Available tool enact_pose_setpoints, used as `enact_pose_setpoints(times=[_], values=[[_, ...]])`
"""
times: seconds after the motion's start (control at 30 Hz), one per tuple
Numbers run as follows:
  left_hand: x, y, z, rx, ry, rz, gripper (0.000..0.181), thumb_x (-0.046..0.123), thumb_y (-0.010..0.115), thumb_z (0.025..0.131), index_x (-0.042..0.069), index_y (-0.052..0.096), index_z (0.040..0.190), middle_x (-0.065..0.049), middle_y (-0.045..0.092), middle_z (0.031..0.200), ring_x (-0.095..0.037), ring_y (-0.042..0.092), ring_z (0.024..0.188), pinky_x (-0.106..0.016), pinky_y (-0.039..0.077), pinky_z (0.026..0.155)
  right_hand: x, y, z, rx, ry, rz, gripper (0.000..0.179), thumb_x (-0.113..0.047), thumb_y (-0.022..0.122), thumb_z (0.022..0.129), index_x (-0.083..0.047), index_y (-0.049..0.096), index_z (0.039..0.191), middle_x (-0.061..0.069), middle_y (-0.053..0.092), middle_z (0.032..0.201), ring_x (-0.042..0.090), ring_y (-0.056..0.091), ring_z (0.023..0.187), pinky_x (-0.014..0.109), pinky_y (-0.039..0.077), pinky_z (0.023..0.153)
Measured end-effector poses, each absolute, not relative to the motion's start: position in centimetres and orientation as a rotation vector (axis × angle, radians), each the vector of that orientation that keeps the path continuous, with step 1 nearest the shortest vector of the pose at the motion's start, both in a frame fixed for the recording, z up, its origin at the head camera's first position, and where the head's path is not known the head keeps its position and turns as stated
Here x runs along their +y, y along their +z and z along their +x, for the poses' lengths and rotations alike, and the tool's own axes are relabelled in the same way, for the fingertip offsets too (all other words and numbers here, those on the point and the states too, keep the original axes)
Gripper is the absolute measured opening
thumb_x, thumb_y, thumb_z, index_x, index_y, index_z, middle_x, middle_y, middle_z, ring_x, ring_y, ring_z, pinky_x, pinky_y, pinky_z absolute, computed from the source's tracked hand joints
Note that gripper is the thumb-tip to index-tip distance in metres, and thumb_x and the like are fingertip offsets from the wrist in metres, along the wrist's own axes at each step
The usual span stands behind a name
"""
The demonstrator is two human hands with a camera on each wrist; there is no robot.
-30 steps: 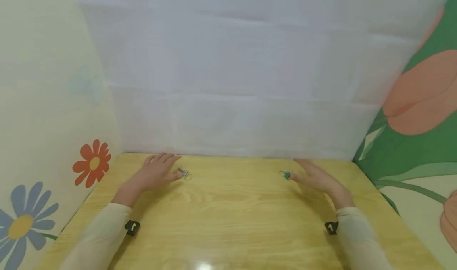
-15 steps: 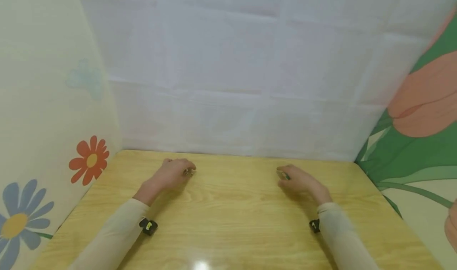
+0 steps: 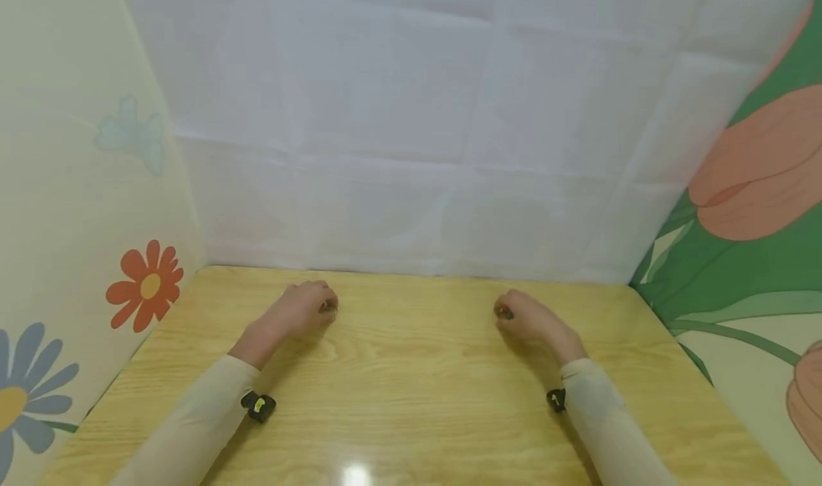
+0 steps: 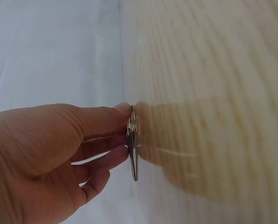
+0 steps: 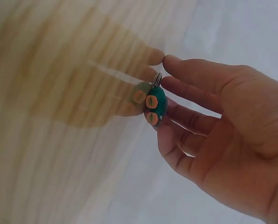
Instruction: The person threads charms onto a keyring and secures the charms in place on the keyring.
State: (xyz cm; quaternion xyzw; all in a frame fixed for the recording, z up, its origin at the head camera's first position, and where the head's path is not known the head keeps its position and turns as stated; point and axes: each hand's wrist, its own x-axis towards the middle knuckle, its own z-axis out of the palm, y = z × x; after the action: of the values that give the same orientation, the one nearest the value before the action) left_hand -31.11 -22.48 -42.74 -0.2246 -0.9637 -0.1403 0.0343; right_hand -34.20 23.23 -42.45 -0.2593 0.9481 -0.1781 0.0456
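Note:
In the head view my left hand (image 3: 294,313) reaches to the far left part of the wooden table (image 3: 411,400). Its thumb and curled fingers close around a small bunch of keys (image 4: 133,144), with the thumb tip at the ring end and the keys right at the tabletop. Farther right, my right hand (image 3: 534,323) has its fingers curled round a keychain (image 5: 156,101). This has a teal charm with orange round eyes and a metal ring (image 5: 156,79). The charm sits at the table surface, and the right thumb tip touches the tabletop beside the ring.
A white cloth (image 3: 385,150) hangs behind the table's far edge. Walls painted with flowers flank it, with a red flower (image 3: 148,286) on the left and a pink tulip (image 3: 758,172) on the right. Each wrist wears a black band.
Both hands have come inward from spread fingers and curled round the two small things, which lay uncovered on the table a second ago. The head view has shifted slightly.

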Motion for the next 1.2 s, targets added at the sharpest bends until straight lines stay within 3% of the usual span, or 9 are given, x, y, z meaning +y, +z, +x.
enact_pose_setpoints(times=[0.27, 0.43, 0.6, 0.77, 0.87, 1.0, 1.2], values=[[-22.9, -42.0, -31.4, -2.988, -0.48, -0.755, 0.018, 0.018, 0.076, 0.094, 0.002, 0.076, 0.104, -0.005, 0.062, 0.096, -0.023, 0.06, 0.087, -0.049, 0.051, 0.082, 23.1, -42.3, -34.4, 2.906, -0.551, -0.798, 0.017, -0.002, 0.073, 0.091, 0.004, 0.07, 0.107, 0.013, 0.067, 0.101, 0.034, 0.064, 0.099, 0.051, 0.052, 0.091], [-22.9, -41.8, -31.2, -2.984, -0.45, -0.777, 0.014, 0.018, 0.078, 0.092, 0.005, 0.076, 0.097, -0.002, 0.058, 0.09, -0.018, 0.057, 0.08, -0.042, 0.052, 0.075, 23.0, -42.5, -34.6, 2.893, -0.547, -0.791, 0.018, -0.002, 0.073, 0.091, 0.005, 0.07, 0.108, 0.013, 0.068, 0.101, 0.033, 0.064, 0.098, 0.05, 0.052, 0.09], [-23.2, -41.9, -31.2, -2.994, -0.449, -0.755, 0.012, 0.02, 0.077, 0.093, 0.009, 0.075, 0.097, 0.0, 0.058, 0.09, -0.018, 0.057, 0.081, -0.045, 0.049, 0.076, 22.9, -42.6, -34.8, 2.891, -0.542, -0.817, 0.018, -0.001, 0.073, 0.09, 0.005, 0.07, 0.107, 0.013, 0.068, 0.1, 0.032, 0.065, 0.096, 0.05, 0.053, 0.09], [-23.5, -42.2, -31.3, -3.055, -0.55, -0.702, 0.013, 0.021, 0.072, 0.095, 0.01, 0.071, 0.104, 0.001, 0.06, 0.096, -0.021, 0.059, 0.09, -0.06, 0.043, 0.088, 23.0, -42.6, -34.8, 2.883, -0.576, -0.815, 0.016, 0.0, 0.073, 0.089, 0.003, 0.07, 0.104, 0.011, 0.068, 0.098, 0.03, 0.065, 0.094, 0.049, 0.053, 0.088], [-23.5, -42.4, -31.3, -3.105, -0.646, -0.649, 0.018, 0.02, 0.07, 0.09, 0.009, 0.069, 0.104, 0.0, 0.062, 0.098, -0.022, 0.059, 0.092, -0.058, 0.045, 0.091, 23.0, -42.5, -34.5, 2.881, -0.59, -0.806, 0.017, 0.0, 0.074, 0.089, 0.003, 0.07, 0.105, 0.01, 0.068, 0.098, 0.029, 0.065, 0.094, 0.048, 0.053, 0.088], [-23.4, -42.5, -31.3, -3.127, -0.729, -0.602, 0.025, 0.021, 0.074, 0.084, 0.007, 0.067, 0.104, -0.002, 0.063, 0.098, -0.022, 0.06, 0.09, -0.045, 0.051, 0.083, 23.1, -42.3, -34.2, 2.894, -0.569, -0.744, 0.016, -0.004, 0.076, 0.09, 0.001, 0.069, 0.104, 0.009, 0.066, 0.096, 0.027, 0.063, 0.091, 0.047, 0.053, 0.085], [-22.7, -42.5, -31.4, -3.034, -0.76, -0.568, 0.029, 0.025, 0.076, 0.085, 0.007, 0.066, 0.105, -0.001, 0.064, 0.097, -0.021, 0.061, 0.091, -0.044, 0.052, 0.084, 23.5, -42.2, -33.8, 2.906, -0.541, -0.652, 0.015, -0.01, 0.076, 0.092, 0.001, 0.07, 0.1, 0.009, 0.067, 0.094, 0.028, 0.064, 0.091, 0.049, 0.053, 0.085]])
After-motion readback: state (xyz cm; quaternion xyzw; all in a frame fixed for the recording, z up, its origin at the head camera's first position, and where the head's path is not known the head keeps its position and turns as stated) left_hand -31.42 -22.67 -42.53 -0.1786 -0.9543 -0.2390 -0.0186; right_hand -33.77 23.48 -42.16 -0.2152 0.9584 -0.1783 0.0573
